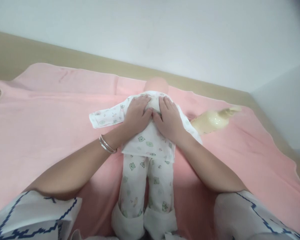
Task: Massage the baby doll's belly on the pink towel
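Observation:
A baby doll (pixel 156 85) dressed in a white printed top (pixel 147 143) and matching trousers (pixel 133 173) lies with its head away from me. My left hand (pixel 137 113) rests flat on the left side of the doll's upper body, fingers extended. On the other side, my right hand (pixel 168 120) lies flat too, its fingers pointing toward the head. Both thumbs meet near the middle. One long sleeve stretches out to the left, and the other slopes down to the right behind my right forearm. The trouser cuffs are turned up. The doll's face is not visible.
A pink blanket (pixel 52 133) with ripples and a curling edge lies beneath the doll on a wooden surface (pixel 12 50). A yellowish pump bottle (pixel 210 120) lies on its side to the right of the doll. Behind stands a pale wall (pixel 150 36).

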`<state>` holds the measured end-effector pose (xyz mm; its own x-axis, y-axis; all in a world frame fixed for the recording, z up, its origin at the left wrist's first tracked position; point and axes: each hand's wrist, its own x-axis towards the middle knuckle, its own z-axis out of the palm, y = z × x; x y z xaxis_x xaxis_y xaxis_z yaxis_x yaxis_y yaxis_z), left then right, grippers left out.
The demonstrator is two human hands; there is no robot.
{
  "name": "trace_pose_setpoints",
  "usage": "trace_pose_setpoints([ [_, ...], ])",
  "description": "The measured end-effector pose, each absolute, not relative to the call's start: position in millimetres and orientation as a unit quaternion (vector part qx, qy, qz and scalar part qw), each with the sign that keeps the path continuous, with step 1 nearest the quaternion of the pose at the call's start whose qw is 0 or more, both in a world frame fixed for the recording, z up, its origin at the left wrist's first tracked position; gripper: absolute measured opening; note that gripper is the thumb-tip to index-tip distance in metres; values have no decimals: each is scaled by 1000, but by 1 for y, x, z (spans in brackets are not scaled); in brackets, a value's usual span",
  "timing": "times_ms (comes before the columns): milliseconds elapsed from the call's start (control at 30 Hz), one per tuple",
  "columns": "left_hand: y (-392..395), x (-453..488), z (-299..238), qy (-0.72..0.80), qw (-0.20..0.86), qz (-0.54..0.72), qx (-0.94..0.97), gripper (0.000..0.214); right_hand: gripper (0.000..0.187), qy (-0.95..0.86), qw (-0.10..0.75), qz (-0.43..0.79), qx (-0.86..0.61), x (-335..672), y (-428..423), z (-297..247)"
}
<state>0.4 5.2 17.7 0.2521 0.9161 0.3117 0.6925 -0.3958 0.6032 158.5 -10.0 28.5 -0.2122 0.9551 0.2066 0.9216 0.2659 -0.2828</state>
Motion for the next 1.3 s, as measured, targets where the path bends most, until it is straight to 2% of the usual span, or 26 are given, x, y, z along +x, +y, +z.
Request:
trace_pose_setpoints([
  [600, -2, 2, 23, 540, 150, 295, 774, 53, 68, -776, 163, 42, -608, 156, -13, 32],
  [833, -24, 12, 39, 567, 154, 245, 772, 52, 66, -787, 135, 100, -594, 165, 1, 40],
  [1100, -34, 14, 44, 538, 213, 244, 779, 51, 52, -792, 161, 53, -586, 166, 3, 37],
  [1300, -18, 7, 45, 541, 223, 238, 775, 52, 59, -789, 119, 11, -602, 158, -17, 43],
])
